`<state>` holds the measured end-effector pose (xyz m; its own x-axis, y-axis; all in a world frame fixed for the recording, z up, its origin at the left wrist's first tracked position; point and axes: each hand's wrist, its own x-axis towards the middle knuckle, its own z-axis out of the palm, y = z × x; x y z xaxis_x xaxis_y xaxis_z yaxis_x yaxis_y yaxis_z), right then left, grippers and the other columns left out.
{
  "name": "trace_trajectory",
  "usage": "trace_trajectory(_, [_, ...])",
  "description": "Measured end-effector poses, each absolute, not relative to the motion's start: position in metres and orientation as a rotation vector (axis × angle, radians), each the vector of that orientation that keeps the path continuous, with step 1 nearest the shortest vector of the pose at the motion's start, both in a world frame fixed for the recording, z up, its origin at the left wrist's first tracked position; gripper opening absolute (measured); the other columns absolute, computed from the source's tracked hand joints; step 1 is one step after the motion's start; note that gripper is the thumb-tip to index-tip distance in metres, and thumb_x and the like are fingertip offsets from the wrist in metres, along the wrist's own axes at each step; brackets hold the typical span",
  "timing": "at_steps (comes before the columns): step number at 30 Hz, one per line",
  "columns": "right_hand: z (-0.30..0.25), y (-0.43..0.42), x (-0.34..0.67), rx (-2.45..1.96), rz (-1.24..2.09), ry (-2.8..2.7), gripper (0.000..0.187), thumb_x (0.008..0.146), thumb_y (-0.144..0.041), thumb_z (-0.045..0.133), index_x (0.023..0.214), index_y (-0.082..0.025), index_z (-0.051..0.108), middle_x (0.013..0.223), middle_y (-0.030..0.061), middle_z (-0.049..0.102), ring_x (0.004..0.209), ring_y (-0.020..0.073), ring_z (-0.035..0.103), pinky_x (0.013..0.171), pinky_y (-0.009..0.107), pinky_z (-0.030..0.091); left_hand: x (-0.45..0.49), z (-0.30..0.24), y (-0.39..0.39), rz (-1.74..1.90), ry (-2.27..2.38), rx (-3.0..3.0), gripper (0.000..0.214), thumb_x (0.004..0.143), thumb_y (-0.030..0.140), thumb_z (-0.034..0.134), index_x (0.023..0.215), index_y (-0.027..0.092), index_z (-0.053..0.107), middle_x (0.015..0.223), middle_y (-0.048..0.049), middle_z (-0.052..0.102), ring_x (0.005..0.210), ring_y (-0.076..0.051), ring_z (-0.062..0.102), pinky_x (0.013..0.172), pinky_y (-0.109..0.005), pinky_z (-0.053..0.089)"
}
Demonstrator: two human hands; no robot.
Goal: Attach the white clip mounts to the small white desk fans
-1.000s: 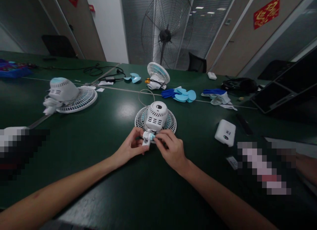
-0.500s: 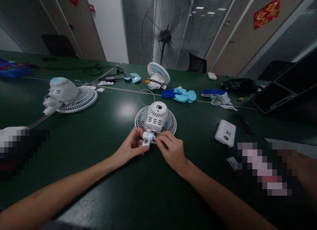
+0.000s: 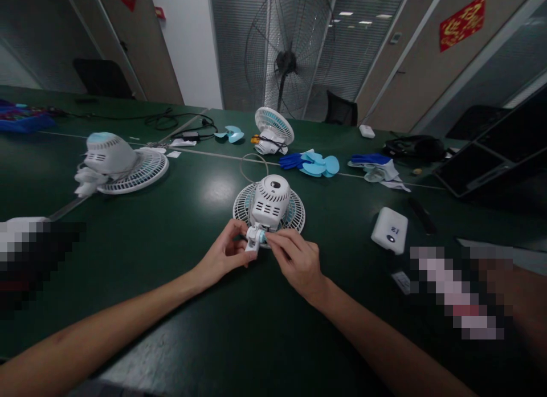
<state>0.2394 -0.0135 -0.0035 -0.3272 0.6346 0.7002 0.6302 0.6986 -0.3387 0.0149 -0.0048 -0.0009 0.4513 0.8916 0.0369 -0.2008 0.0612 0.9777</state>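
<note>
A small white fan (image 3: 271, 199) lies face down on the green table, its motor housing upward and its round grille (image 3: 296, 210) underneath. My left hand (image 3: 228, 250) is closed around the white clamp bracket (image 3: 252, 244) at the fan's near end. From the right, my right hand (image 3: 299, 261) pinches a light-blue knob (image 3: 262, 236) on the side of that bracket. The fingertips partly cover the knob. A thin cable loops behind the housing.
Another white fan (image 3: 109, 158) lies to the left; a third (image 3: 273, 130) stands behind. Light-blue fan blades (image 3: 320, 164) and blue-and-white gloves (image 3: 376, 168) lie farther back. A white box-like part (image 3: 390, 230) sits at right, near a person's blurred arm (image 3: 523, 297).
The fan and my left hand stay in place. My right hand has turned slightly at the knob, with its fingers still pinching it. The view has shifted a little.
</note>
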Motion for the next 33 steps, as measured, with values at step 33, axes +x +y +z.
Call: trace_trajectory(33, [0.0007,-0.0093,0.2395,-0.932,0.347,-2.0,0.013,0.102,-0.024,0.06,0.101,-0.019,0.071,0.091,0.0037,0.071,0.069,0.0127,0.065,0.059,0.026,0.053,0.015,-0.0008,-0.0038,0.945,0.727,1.24,0.043,0.086,0.023,0.082,0.108,0.023,0.045,0.11,-0.0021,0.057,0.082,-0.012,0.064,0.064,-0.023,0.055])
